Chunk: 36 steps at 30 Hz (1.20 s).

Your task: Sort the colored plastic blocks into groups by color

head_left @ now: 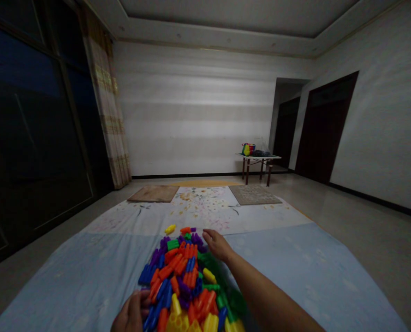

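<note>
A heap of colourful plastic building pieces (177, 272), tube-shaped, in orange, blue, purple, green and yellow, lies in front of me on the cloth. My left hand (133, 311) is at the heap's near left edge, beside blue and orange pieces, its fingers loosely bent and apart. At the far right side of the heap is my right hand (219, 244), fingers stretched out, nothing held in it. A dark green, sheet-like material (238, 297) shows along the heap's right side, partly under my right forearm. A yellow piece (169, 228) lies apart beyond the heap.
The floral, light blue and white cloth (295, 267) spreads around the heap. A brown mat (153, 193) and a grey mat (255, 194) lie at its far edge. A small table (274, 157) with bags stands by the far wall. Curtains (104, 101) hang at left.
</note>
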{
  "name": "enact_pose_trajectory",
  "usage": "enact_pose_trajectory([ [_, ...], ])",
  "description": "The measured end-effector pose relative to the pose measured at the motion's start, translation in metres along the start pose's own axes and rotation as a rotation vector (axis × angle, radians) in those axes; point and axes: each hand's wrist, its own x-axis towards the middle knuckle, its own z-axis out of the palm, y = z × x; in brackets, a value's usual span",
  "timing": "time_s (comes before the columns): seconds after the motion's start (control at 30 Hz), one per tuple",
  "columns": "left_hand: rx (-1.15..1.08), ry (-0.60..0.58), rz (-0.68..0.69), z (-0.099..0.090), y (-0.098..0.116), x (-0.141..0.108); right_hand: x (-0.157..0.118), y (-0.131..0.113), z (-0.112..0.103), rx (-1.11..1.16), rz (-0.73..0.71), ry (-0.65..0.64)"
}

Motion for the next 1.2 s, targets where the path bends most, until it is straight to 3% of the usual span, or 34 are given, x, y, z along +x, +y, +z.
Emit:
enact_pose_trajectory([
  [0.2, -0.029, 0.022, 0.012, 0.001, -0.003, 0.001, -0.085, 0.025, -0.055, -0.261, -0.007, -0.014],
  [0.27, -0.023, 0.026, 0.005, 0.001, -0.004, 0.003, -0.111, 0.032, -0.071, -0.341, 0.086, -0.043],
  [0.4, 0.000, 0.018, 0.019, 0.001, -0.006, 0.004, -0.140, 0.039, -0.081, -0.371, 0.213, -0.127],
  [0.6, 0.017, 0.027, 0.029, -0.001, 0.002, -0.001, -0.143, 0.035, -0.069, -0.206, 0.133, -0.158],
  [0.83, 0.019, 0.059, 0.035, -0.002, 0.008, -0.006, -0.146, 0.042, -0.082, -0.101, 0.094, -0.130],
  [0.97, 0.016, 0.054, 0.036, -0.002, 0.007, -0.004, -0.148, 0.044, -0.081, -0.145, 0.015, -0.144],
  [1.2, -0.022, 0.053, -0.005, -0.002, 0.005, -0.002, -0.135, 0.062, -0.085, -0.215, 0.088, -0.028],
])
